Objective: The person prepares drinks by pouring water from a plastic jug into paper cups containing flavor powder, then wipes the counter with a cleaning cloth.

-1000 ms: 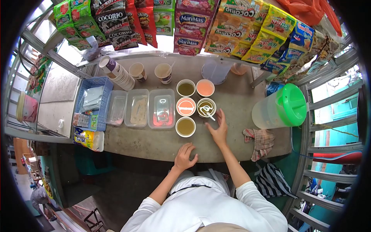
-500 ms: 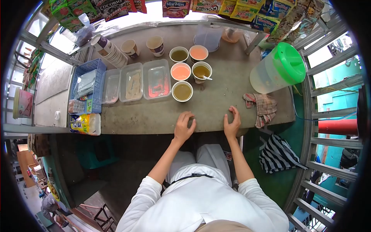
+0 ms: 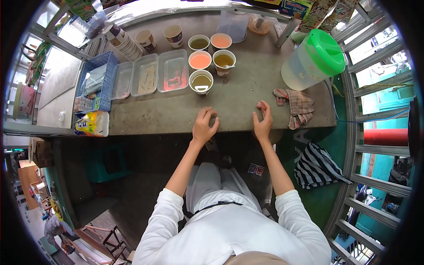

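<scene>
My left hand (image 3: pixel 205 125) rests near the table's front edge, thumb apart from loosely curled fingers, holding nothing. To its right, my right hand (image 3: pixel 263 121) is also open at the edge, with its fingers bent and nothing in them. Beyond my left hand stands a paper cup of olive-brown drink (image 3: pixel 201 82). Behind it are a cup of pink drink (image 3: pixel 200 61) and a cup of amber drink (image 3: pixel 224 62) with a white spoon in it. Farther back are a dark green drink (image 3: pixel 198 43) and another pink drink (image 3: pixel 221 42). A checked cloth (image 3: pixel 300 106) lies right of my right hand.
Plastic containers (image 3: pixel 172 73) and a blue basket (image 3: pixel 106 81) line the left side. A stack of paper cups (image 3: pixel 126 44) leans behind them. On the right stands a jug with a green lid (image 3: pixel 327 55). A striped cloth bag (image 3: pixel 318 170) is below the table's right end.
The view has tilted down, so the table and cups appear higher and more floor shows. Both hands remain open at the table edge, with only slight shifts.
</scene>
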The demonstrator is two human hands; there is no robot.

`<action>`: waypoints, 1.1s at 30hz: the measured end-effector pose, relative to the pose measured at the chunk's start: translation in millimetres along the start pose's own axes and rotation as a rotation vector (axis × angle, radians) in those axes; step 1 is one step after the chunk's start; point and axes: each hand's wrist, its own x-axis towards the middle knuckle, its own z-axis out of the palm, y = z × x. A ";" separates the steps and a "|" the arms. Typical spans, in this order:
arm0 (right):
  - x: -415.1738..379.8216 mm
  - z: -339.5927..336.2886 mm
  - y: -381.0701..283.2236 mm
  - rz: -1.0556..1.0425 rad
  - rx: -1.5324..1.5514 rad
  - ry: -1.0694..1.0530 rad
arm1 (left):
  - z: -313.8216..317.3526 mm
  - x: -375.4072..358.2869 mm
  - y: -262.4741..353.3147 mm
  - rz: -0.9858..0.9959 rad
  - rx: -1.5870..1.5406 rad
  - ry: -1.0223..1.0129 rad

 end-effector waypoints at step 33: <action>144.0 69.9 -123.6 -0.287 -0.170 -0.254 | -6.0 8.6 0.4 0.034 -0.016 -0.032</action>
